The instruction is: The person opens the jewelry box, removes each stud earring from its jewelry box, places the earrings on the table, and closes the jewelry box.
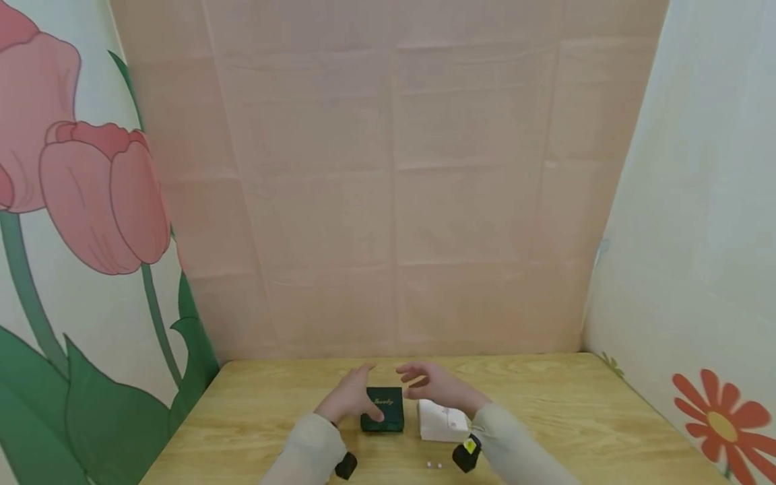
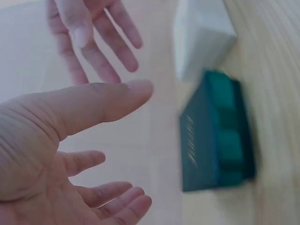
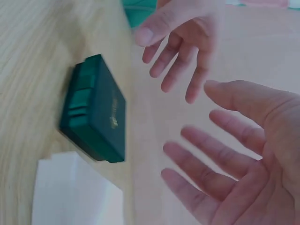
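A dark green jewelry box (image 1: 391, 405) with gold lettering on its lid sits closed on the table. My left hand (image 1: 348, 399) hovers beside and over its left edge, holding nothing, with thumb and fingers spread in the left wrist view. Above the right side of the box my right hand (image 1: 438, 386) also holds nothing, its fingers loosely extended. To the right of the green box lies a white box or folded packet (image 1: 438, 423), partly behind the right hand and wrist. Both hands are apart from the green box (image 3: 96, 110) in the right wrist view.
Two tiny pale beads or studs (image 1: 434, 465) lie on the wooden table (image 1: 242, 431) near its front, left of the right wrist's camera (image 1: 467, 453). A pinkish cloth backdrop (image 1: 388, 202) rises behind the table, with flowered panels on both sides.
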Tool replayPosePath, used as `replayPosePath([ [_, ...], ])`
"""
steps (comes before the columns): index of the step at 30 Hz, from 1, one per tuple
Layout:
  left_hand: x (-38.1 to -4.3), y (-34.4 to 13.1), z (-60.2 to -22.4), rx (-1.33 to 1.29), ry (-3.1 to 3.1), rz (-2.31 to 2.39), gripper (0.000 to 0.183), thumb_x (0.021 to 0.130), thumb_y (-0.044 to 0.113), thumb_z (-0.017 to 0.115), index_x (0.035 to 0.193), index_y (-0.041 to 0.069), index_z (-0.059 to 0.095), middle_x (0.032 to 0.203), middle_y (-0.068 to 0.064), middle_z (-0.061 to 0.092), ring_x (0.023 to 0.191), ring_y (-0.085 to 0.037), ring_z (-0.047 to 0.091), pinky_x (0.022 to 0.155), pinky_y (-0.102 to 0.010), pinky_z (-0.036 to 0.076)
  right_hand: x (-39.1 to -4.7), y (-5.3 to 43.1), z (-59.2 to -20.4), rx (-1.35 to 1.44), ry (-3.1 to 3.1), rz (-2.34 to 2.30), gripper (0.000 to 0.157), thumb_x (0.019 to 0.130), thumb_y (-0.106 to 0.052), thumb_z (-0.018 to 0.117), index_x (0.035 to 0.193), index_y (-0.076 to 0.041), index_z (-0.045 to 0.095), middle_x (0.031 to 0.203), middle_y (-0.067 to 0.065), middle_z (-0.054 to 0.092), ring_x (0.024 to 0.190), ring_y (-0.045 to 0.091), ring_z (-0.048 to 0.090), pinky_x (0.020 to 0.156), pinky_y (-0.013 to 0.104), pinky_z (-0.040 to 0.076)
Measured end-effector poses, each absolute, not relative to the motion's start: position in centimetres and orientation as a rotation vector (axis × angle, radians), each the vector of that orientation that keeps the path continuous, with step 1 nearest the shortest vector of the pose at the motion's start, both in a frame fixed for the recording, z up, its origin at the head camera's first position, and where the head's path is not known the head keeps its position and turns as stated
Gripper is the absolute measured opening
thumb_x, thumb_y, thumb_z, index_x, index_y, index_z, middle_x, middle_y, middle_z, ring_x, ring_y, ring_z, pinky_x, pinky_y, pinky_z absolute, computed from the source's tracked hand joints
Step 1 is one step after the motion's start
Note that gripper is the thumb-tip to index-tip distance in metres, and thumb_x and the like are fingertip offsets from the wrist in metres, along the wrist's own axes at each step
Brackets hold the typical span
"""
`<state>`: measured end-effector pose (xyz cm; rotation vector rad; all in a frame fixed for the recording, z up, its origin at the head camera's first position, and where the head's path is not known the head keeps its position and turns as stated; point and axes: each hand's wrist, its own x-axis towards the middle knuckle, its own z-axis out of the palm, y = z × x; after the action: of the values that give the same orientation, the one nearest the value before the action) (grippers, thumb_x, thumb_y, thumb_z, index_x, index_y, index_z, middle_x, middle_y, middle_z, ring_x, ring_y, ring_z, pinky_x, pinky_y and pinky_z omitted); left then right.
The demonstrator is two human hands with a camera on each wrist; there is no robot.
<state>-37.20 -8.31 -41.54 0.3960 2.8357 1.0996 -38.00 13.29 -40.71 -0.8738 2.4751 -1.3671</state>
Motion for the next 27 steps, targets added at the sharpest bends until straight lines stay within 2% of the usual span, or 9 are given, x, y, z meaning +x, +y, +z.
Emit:
replayPosePath([
  [5, -36.5, -7.0, -40.0, 0.567, 2.751, 1.278, 0.076, 0.066, 0.011, 0.082, 0.132, 0.009, 0.044, 0.128, -0.018, 0.048, 0.114, -0.038, 0.047, 0.086, -0.053, 0.042, -37.4, 15.3, -39.7, -0.970, 2.481, -1.489, 0.029, 0.090, -0.012, 0.059, 0.118, -0.003, 0.055, 0.105, 0.012, 0.061, 0.090, 0.023, 0.061, 0.079, 0.039, 0.050],
  [11, -36.0, -5.0, -39.9, 0.747, 2.653, 1.462, 0.051, 0.073, 0.005, 0.075, 0.119, 0.009, 0.055, 0.102, -0.006, 0.059, 0.093, -0.029, 0.058, 0.074, -0.037, 0.049, -37.2, 17.6, -39.2, -1.085, 2.546, -1.660, 0.023, 0.091, -0.007, 0.056, 0.112, 0.003, 0.056, 0.095, 0.016, 0.061, 0.083, 0.024, 0.062, 0.072, 0.030, 0.051],
  [15, -36.2, -3.7, -40.9, 0.823, 2.660, 1.420, 0.043, 0.076, 0.009, 0.074, 0.115, 0.014, 0.057, 0.096, 0.002, 0.059, 0.087, -0.019, 0.059, 0.069, -0.028, 0.049, -37.4, 18.8, -39.8, -1.043, 2.536, -1.704, 0.021, 0.092, -0.009, 0.055, 0.110, 0.002, 0.056, 0.093, 0.014, 0.062, 0.082, 0.025, 0.061, 0.072, 0.033, 0.051],
  [19, -36.5, -2.4, -42.2, 0.847, 2.742, 1.257, 0.045, 0.076, 0.017, 0.076, 0.116, 0.016, 0.056, 0.101, 0.003, 0.060, 0.092, -0.018, 0.058, 0.074, -0.029, 0.048, -38.0, 19.7, -41.4, -0.967, 2.561, -1.647, 0.021, 0.091, -0.011, 0.057, 0.108, 0.001, 0.058, 0.094, 0.013, 0.062, 0.084, 0.025, 0.061, 0.074, 0.035, 0.051],
  [23, -36.9, -1.2, -43.3, 0.844, 2.863, 1.007, 0.057, 0.072, 0.026, 0.079, 0.122, 0.016, 0.053, 0.116, -0.001, 0.056, 0.103, -0.020, 0.056, 0.082, -0.035, 0.047, -38.7, 20.3, -43.4, -0.905, 2.613, -1.548, 0.029, 0.089, -0.014, 0.060, 0.114, 0.000, 0.056, 0.105, 0.015, 0.059, 0.096, 0.032, 0.057, 0.078, 0.037, 0.049],
  [27, -37.4, -0.4, -44.1, 0.823, 2.954, 0.758, 0.075, 0.067, 0.035, 0.081, 0.130, 0.014, 0.046, 0.130, -0.001, 0.048, 0.114, -0.019, 0.050, 0.091, -0.037, 0.044, -39.1, 20.6, -44.8, -0.821, 2.629, -1.424, 0.050, 0.086, -0.021, 0.066, 0.129, -0.004, 0.047, 0.127, 0.020, 0.048, 0.115, 0.044, 0.043, 0.088, 0.056, 0.039],
])
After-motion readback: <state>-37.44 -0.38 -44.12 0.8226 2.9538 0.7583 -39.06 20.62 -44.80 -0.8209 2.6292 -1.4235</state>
